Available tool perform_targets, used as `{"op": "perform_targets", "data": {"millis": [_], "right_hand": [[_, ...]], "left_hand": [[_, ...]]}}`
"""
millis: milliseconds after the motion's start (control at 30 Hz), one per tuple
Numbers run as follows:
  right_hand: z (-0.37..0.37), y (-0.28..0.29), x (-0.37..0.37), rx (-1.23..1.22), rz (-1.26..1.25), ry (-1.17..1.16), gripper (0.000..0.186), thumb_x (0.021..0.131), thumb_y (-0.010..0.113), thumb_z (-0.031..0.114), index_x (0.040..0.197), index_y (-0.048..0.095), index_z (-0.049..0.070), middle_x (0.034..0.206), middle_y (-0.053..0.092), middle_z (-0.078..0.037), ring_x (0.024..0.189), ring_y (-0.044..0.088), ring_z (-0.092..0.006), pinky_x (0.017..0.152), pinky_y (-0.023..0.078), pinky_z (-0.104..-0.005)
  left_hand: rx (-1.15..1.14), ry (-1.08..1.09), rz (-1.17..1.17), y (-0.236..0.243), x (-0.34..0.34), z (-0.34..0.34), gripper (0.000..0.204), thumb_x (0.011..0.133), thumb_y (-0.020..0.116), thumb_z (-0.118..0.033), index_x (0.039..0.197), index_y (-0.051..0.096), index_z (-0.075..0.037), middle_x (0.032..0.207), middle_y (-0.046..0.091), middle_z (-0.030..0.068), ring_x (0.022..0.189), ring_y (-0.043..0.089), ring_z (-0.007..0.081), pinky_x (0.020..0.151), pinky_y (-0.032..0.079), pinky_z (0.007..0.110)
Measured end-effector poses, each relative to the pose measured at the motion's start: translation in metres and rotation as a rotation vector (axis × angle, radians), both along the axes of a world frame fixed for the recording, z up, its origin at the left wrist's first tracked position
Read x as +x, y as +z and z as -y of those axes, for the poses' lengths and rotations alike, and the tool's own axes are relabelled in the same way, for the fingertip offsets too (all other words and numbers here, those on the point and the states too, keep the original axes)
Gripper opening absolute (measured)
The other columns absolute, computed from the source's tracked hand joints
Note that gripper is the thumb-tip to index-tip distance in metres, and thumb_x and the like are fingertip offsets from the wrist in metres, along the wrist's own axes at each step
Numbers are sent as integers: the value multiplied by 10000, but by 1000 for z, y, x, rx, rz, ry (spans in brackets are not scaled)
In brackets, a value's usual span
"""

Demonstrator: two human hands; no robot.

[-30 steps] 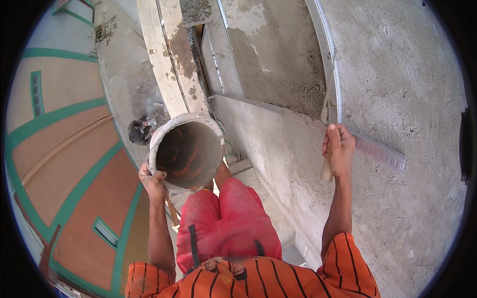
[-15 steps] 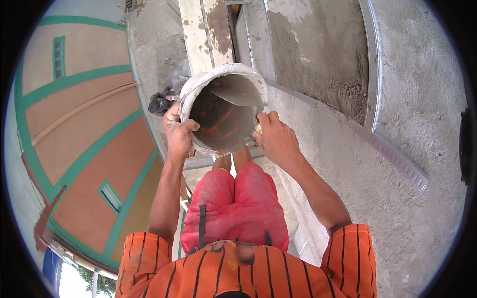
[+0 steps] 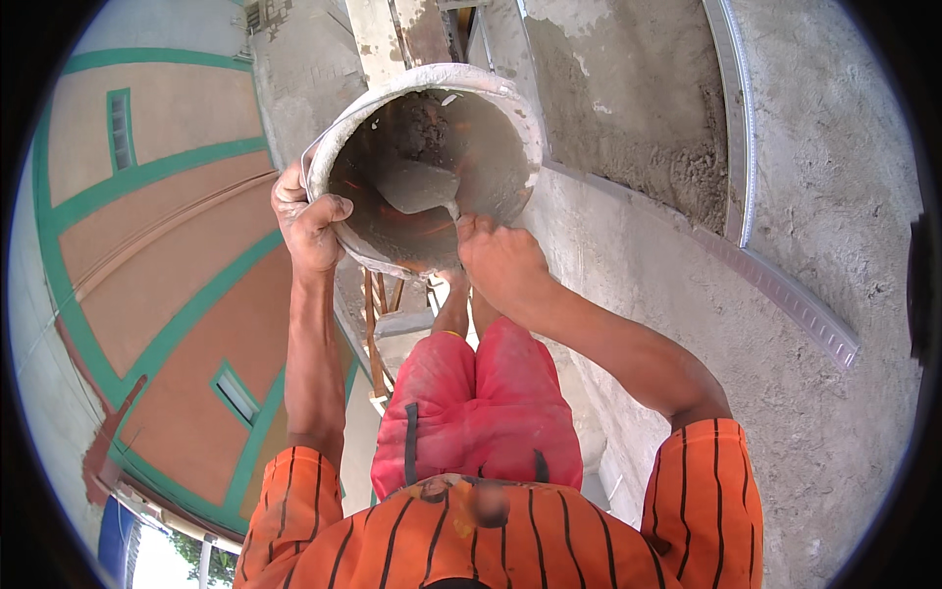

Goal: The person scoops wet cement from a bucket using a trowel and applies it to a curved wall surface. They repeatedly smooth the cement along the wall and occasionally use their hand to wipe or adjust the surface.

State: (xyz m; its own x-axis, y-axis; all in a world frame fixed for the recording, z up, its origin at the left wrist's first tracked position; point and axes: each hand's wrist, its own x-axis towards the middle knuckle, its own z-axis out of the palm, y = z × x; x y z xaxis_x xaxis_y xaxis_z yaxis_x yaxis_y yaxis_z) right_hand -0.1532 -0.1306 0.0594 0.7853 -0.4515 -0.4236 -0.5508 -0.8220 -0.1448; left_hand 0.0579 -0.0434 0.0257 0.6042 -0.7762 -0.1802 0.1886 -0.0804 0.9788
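Trowel (image 3: 417,187) gripped in right hand (image 3: 500,257) at near rim of bucket (image 3: 432,77), now inside, not at wall (image 3: 824,177) as a second ago; left rim clasped in left hand (image 3: 312,218); work apparently shifted to bucket.

Left forearm (image 3: 314,353) extended forward, left hand (image 3: 312,221) in a firm curl, thumb (image 3: 331,208) set inward opposite the fingers (image 3: 287,188), right forearm (image 3: 623,336) angled forward and leftward from a bent elbow (image 3: 702,401), right hand (image 3: 505,263) clenched (back of the hand uppermost).
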Motion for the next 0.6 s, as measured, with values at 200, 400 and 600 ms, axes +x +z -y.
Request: {"op": "perform_targets", "data": {"millis": [200,400,600], "right_hand": [[28,14,-2,54,111,15,246,770,621,69,981,621,-57,840,671,-155,633,695,-226,507,547,-292],[-9,8,17,-59,-121,123,194,720,692,111,897,687,31,849,631,-65,756,688,-173,566,530,-296],[57,8,-18,265,-29,16,299,792,613,97,1037,604,-73,938,673,-213,753,695,-346,627,552,-421]], "left_hand": [[-67,70,-168,4,-7,2,503,485,489,28,952,671,73,958,668,84,853,558,130,841,430,236],[60,-55,130,6,1,19,490,511,495,0,970,656,61,870,650,56,763,532,121,747,446,237],[-52,76,51,-2,-7,25,561,530,482,15,1064,648,64,927,659,61,811,587,131,781,471,244]]}}
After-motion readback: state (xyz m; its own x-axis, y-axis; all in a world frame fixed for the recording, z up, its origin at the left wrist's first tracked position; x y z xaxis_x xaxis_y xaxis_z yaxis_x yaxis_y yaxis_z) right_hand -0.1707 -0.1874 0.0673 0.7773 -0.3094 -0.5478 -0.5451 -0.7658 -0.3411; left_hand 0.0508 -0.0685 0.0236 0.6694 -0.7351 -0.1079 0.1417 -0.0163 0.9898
